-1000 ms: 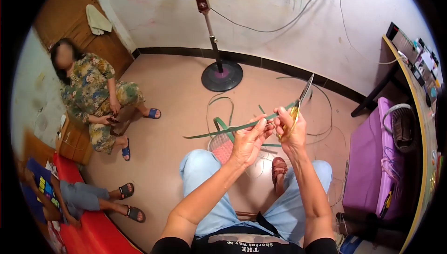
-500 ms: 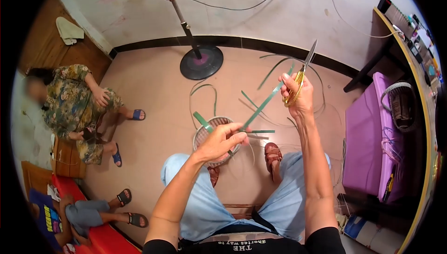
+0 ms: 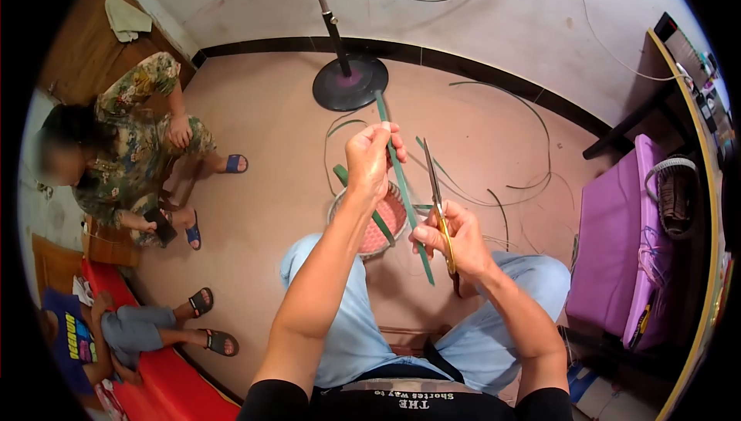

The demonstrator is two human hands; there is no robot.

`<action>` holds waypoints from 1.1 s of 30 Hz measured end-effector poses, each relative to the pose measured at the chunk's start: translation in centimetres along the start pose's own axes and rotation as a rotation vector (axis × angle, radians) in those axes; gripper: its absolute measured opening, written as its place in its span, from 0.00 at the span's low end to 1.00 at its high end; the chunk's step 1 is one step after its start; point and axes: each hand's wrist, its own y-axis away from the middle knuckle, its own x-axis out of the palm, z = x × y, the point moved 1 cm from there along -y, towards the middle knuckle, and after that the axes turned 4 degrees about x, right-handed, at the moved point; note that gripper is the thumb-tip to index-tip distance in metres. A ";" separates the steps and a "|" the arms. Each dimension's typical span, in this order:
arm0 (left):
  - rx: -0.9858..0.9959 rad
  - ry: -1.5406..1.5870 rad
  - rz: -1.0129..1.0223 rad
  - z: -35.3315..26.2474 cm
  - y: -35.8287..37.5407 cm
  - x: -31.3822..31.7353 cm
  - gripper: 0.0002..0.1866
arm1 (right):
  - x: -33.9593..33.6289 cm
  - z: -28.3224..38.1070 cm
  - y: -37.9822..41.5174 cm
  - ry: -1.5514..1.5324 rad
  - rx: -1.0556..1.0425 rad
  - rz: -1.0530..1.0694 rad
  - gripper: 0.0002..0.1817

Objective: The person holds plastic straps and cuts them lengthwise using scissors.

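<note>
My left hand (image 3: 369, 160) pinches a long, flat green strip (image 3: 400, 182) near its upper end. The strip slants down to my right hand (image 3: 457, 245), whose thumb and fingertips are at its lower part. That same hand is closed on gold-handled scissors (image 3: 434, 180), their blades pointing up and away and lying nearly together. Below my left hand, between my legs, stands a round woven basket (image 3: 369, 229) with a pink inside. A wider green strip (image 3: 382, 229) crosses its opening.
Loose dark green strips (image 3: 549, 143) curl over the floor ahead. A fan base (image 3: 349, 85) stands by the wall. At right are a purple bin (image 3: 606, 243), a dark basket (image 3: 673, 197) and a desk. Two people sit at left, one on a red seat (image 3: 166, 375).
My left hand has risen with the strip. My right hand, still holding the scissors, has come down from the upper right to the strip's lower part. The view has shifted slightly.
</note>
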 end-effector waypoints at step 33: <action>0.011 -0.428 0.235 0.2 3.7 0.6 0.06 | -0.1 0.0 -2.7 -0.217 -0.166 -0.175 0.09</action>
